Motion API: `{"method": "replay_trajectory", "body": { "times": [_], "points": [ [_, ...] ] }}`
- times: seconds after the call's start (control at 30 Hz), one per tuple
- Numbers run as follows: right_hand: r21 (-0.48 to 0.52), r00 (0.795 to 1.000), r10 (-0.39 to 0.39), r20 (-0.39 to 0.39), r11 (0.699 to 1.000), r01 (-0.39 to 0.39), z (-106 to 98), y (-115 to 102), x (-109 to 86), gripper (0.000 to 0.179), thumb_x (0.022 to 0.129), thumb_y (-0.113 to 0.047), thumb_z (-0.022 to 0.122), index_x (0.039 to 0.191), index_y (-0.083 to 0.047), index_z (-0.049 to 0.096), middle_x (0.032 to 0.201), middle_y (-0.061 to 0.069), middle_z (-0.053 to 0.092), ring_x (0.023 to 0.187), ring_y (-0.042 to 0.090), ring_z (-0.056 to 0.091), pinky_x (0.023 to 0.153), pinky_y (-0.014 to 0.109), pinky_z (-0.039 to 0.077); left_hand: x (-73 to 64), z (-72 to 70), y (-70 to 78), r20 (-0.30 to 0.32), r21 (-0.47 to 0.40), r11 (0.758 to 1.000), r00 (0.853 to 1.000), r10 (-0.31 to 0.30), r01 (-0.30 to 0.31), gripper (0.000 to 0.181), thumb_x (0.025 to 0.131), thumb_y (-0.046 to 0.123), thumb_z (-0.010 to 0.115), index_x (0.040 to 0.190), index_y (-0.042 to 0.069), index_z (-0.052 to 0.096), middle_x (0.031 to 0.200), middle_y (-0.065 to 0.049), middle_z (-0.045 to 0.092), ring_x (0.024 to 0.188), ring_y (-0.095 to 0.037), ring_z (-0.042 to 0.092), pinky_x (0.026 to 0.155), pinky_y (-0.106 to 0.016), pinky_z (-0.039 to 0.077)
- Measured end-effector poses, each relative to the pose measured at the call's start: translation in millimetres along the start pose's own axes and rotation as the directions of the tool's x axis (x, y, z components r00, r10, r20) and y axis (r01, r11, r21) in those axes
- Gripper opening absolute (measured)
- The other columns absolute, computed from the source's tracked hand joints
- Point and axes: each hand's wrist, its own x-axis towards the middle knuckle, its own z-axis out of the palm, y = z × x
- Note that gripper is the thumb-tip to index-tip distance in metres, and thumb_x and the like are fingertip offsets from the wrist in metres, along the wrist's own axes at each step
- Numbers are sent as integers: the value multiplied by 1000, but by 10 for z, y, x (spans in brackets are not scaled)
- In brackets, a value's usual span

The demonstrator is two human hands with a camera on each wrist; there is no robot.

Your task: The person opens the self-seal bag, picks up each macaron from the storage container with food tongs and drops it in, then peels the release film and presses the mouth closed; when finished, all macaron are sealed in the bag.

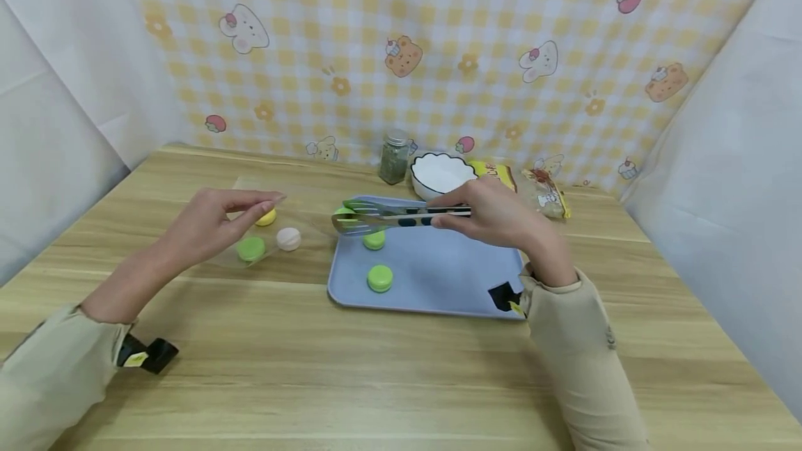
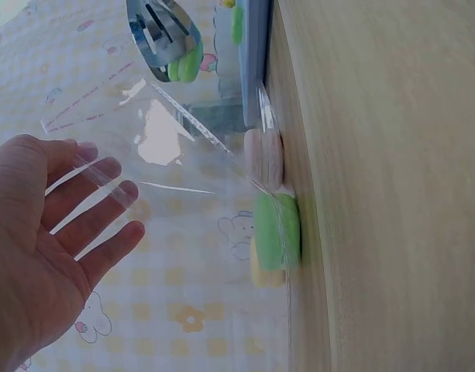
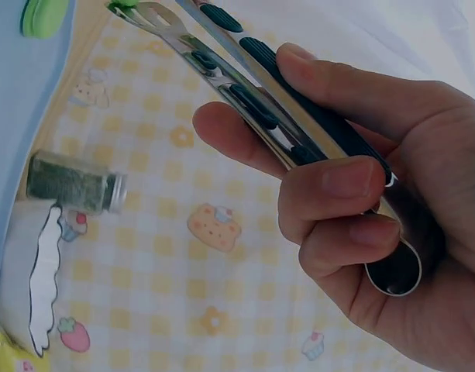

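My left hand [image 1: 209, 225] pinches the edge of a clear plastic bag [image 2: 156, 139] between thumb and fingers and holds that side up off the table. Inside or under the film are a green macaron [image 1: 251, 249], a pale pink macaron [image 1: 289, 239] and a yellow macaron [image 1: 266, 217]. My right hand [image 1: 495, 211] grips metal tongs [image 1: 376, 223] with dark handle pads. Their slotted heads hold another green macaron [image 2: 187, 63], above the left edge of the blue tray [image 1: 451, 277]. On the tray sit a front green macaron [image 1: 379, 278] and a rear green macaron [image 1: 374, 240], partly behind the tongs.
Behind the tray stand a jar of dried green herbs [image 1: 394, 157] and a white scalloped bowl [image 1: 441, 174]. Right of the bowl lie a yellow packet [image 1: 495, 171] and a clear food packet [image 1: 544, 193]. A checked cloth [image 1: 351, 89] hangs at the table's back.
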Motion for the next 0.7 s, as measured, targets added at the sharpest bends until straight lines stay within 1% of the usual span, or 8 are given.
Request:
{"method": "replay_trajectory", "body": {
  "times": [0.13,0.23,0.37,0.4,0.47,0.5,0.6,0.7],
  "points": [
    [30,999,-43,4,999,42,62,-78,122,26,89,-22,66,111,-10,70,57,-7,58,42,8,33,49,27,32,-3,-13,0,5,-1,1000,1000,-17,17,25,93,8,58,116,5,66,110,-10,66,94,-24,64,74,-6,41],
    [28,999,-46,1,999,46,119,-130,204,27,89,-23,65,112,-10,70,57,-7,58,42,9,35,49,27,32,-7,-21,15,9,5,1000,1000,-28,28,26,93,10,58,117,5,66,109,-9,66,92,-22,64,74,-15,47],
    [27,999,-41,7,999,41,196,-184,301,28,90,-24,64,113,-10,69,52,-6,54,41,9,34,49,27,32,-10,-21,30,2,9,999,999,-32,32,25,93,11,58,116,6,66,108,-8,67,91,-22,65,71,-16,48],
    [33,999,-47,9,998,46,213,-194,324,28,90,-24,64,113,-9,69,56,-6,57,43,9,37,49,26,33,-8,-21,32,2,7,999,999,-32,32,25,93,11,58,116,5,66,108,-8,67,91,-22,65,71,-19,49],
    [41,998,-69,10,997,69,246,-215,367,28,90,-23,64,113,-9,69,66,-4,64,43,8,40,51,26,35,-4,-19,31,7,1,999,999,-33,33,25,94,11,57,116,5,66,108,-9,66,92,-23,65,71,-19,49],
    [42,997,-78,11,996,78,260,-228,388,28,90,-24,64,113,-9,69,72,-3,66,44,8,42,52,26,36,-2,-20,32,12,-1,999,999,-35,35,25,94,12,57,116,4,66,108,-9,66,92,-24,65,70,-23,50],
    [38,995,-98,11,994,98,293,-274,458,28,91,-24,63,114,-9,68,71,-1,67,43,8,42,51,26,36,-2,-31,31,29,-4,999,999,-42,42,26,94,13,56,117,4,66,109,-10,66,94,-25,64,70,-28,51],
    [35,994,-108,7,994,107,316,-325,545,28,91,-24,62,114,-9,68,60,-4,61,41,9,37,49,25,34,-8,-48,26,29,-3,999,999,-38,38,26,94,12,56,117,3,65,109,-11,66,92,-24,65,65,-19,47]
  ]
}}
